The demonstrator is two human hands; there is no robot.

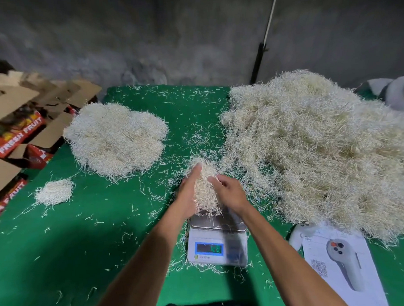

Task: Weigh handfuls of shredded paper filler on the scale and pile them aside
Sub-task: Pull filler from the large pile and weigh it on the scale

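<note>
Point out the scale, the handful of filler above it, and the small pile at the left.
scale (218,249), head view, front panel.
handful of filler (206,187), head view, middle.
small pile (54,191), head view, centre.

Handful on scale (217,241), both hands on it.
I see left hand (188,195) and right hand (229,192) cupping the paper clump (205,187) over the scale's pan. Big heap (316,152) right of scale, weighed pile (117,138) far left of it; display blurred.

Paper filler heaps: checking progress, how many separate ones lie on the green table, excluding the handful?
3: big supply heap right; weighed pile back left; small clump near left edge.
</note>
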